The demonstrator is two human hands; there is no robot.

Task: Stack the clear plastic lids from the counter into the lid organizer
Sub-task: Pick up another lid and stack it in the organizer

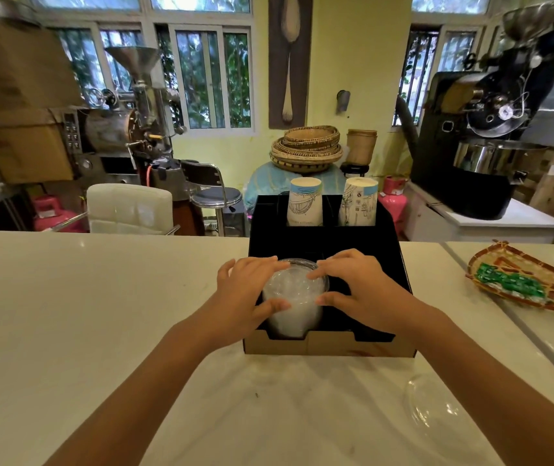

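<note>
I am watching my left hand (pixel 245 290) and right hand (pixel 363 290) pressing in from both sides on a stack of clear round plastic lids (pixel 294 297). Each grip is curled narrow around the stack, fingers over the top lid's rim and thumbs against its near side. The stack is sitting in the front left compartment of the black cardboard lid organizer (pixel 332 346) on the pale stone worktop (pixel 100 314).

The stack's long axis is running upright, tilting slightly towards me at the bottom as far as I can judge, and the lids' flat faces are pointing up. If I am squeezing unevenly, the thin lids could splay or slide off one another, and a top lid could catch on the compartment wall and ride crooked.

Another clear domed plastic lid (pixel 436 408), I think, is lying near my right forearm, well apart from the organizer; the glare is making it hard to confirm. My arm could sweep it off.
</note>
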